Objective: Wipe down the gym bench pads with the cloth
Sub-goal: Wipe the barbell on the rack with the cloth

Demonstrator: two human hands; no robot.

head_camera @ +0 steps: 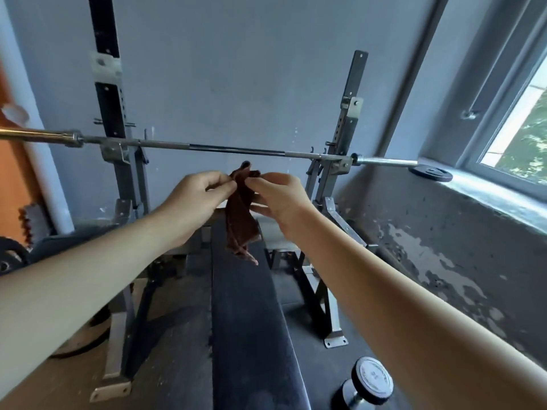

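Cloth (240,223), dark reddish-brown and crumpled, hangs between two bare hands held out above the far part of a black bench pad (251,335). The left hand (194,198) pinches the cloth's upper edge between thumb and curled fingers. The right hand (276,199) grips the same edge just beside it, thumb and forefinger closed on the fabric, the other fingers bent below. The two hands nearly touch at the fingertips. The cloth's lower end dangles free in a ragged point over the pad; whether it touches the pad cannot be told. The pad runs long and narrow from the bottom of the view toward a grey wall (236,69), between the grey metal legs of a rack. A barbell (236,150) rests across the rack's two uprights, just beyond the hands and slightly higher, its sleeves reaching out to both sides. A small weight plate (430,174) lies flat on the window sill (488,193) at right, under the barbell's right end. A dumbbell (371,386) sits on the dark floor (322,368) to the right of the pad, near the bottom of the view. A window (521,128) at upper right shows green foliage outside.
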